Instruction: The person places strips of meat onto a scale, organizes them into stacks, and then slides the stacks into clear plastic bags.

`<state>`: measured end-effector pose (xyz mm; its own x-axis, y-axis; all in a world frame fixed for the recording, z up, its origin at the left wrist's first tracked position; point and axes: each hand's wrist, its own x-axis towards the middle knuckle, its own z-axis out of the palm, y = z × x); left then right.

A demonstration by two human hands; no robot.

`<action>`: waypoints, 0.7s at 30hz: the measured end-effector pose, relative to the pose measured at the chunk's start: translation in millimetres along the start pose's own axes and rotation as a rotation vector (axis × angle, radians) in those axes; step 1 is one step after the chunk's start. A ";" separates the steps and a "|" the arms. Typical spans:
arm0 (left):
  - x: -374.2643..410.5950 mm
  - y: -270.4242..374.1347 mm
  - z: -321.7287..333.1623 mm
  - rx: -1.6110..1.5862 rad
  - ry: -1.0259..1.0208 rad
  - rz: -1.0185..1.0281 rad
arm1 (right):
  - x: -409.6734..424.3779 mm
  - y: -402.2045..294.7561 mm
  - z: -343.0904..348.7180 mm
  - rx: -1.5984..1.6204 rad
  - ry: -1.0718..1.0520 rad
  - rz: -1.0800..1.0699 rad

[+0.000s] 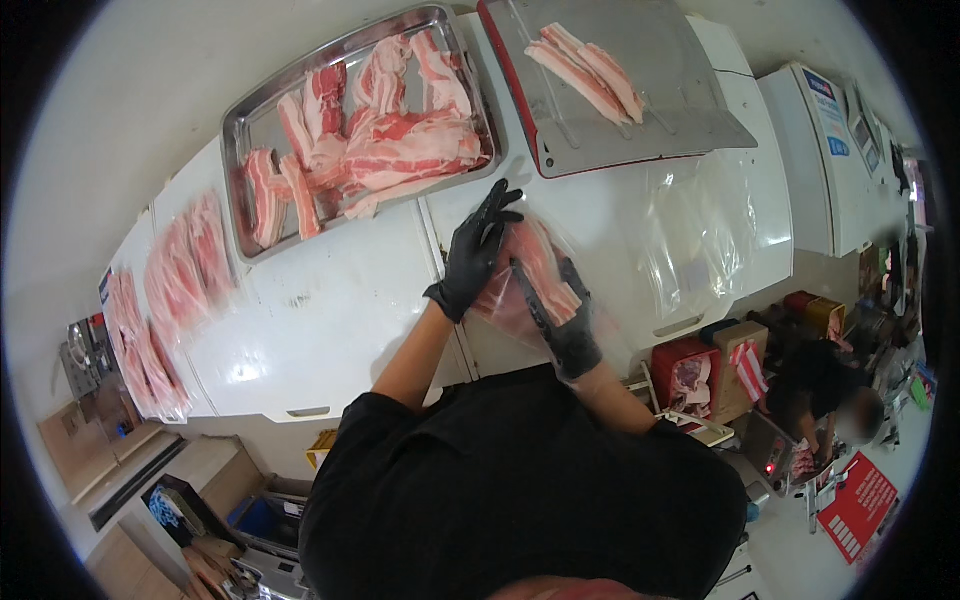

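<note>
Both my hands wear black gloves over the white worktop. My left hand (476, 255) is at the upper left side of a clear plastic bag (499, 319), its fingers stretched along the film and partly hiding it. Lower right, my right hand (574, 337) grips a strip of pork belly (541, 270), with fingers showing on both sides of the meat. Clear film lies around this hand and wrist; whether the strip is wholly inside the bag I cannot tell. More pink meat shows through the film beneath.
A steel tray (244, 217) of pork belly strips lies ahead to the left. Two or three strips (589, 71) rest on a grey board (690, 82). Filled bags (180, 262) lie far left, clear bags (701, 232) to the right. Another person (825, 397) works at far right.
</note>
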<state>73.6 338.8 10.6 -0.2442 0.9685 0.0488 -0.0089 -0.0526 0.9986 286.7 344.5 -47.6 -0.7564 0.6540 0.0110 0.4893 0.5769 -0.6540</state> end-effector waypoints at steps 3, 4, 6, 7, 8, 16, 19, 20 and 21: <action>-9.1 0.3 4.6 -0.053 0.017 -0.041 | -0.3 -3.3 4.2 0.650 0.051 0.176; -11.1 0.4 4.5 -0.040 0.015 -0.051 | -0.2 -3.7 4.3 0.664 0.075 0.146; -12.0 0.5 1.7 0.183 -0.059 0.004 | -0.5 -4.7 1.9 0.325 0.014 0.069; -11.6 0.8 -0.8 0.391 -0.131 0.072 | -1.6 -5.5 -1.2 0.198 0.012 0.057; -11.1 1.2 -2.5 0.591 -0.198 0.143 | 3.0 -7.6 -0.1 0.158 0.063 0.099; -8.8 1.7 -2.2 0.650 -0.271 0.134 | -1.0 -53.6 -30.7 0.294 0.202 0.127; -9.5 -3.2 -4.2 0.679 -0.305 0.137 | -19.5 -66.7 -61.1 -0.275 0.038 0.022; -9.0 -5.3 -5.0 0.704 -0.316 0.136 | -21.5 -71.5 -66.6 -0.259 0.067 0.042; -9.3 -7.0 -5.4 0.701 -0.320 0.155 | -24.7 -76.8 -71.9 -0.262 0.046 0.079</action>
<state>70.8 328.9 3.0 0.0998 0.9913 0.0863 0.6423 -0.1304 0.7553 299.0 319.1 56.7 -0.6939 0.7200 0.0064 0.6460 0.6264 -0.4363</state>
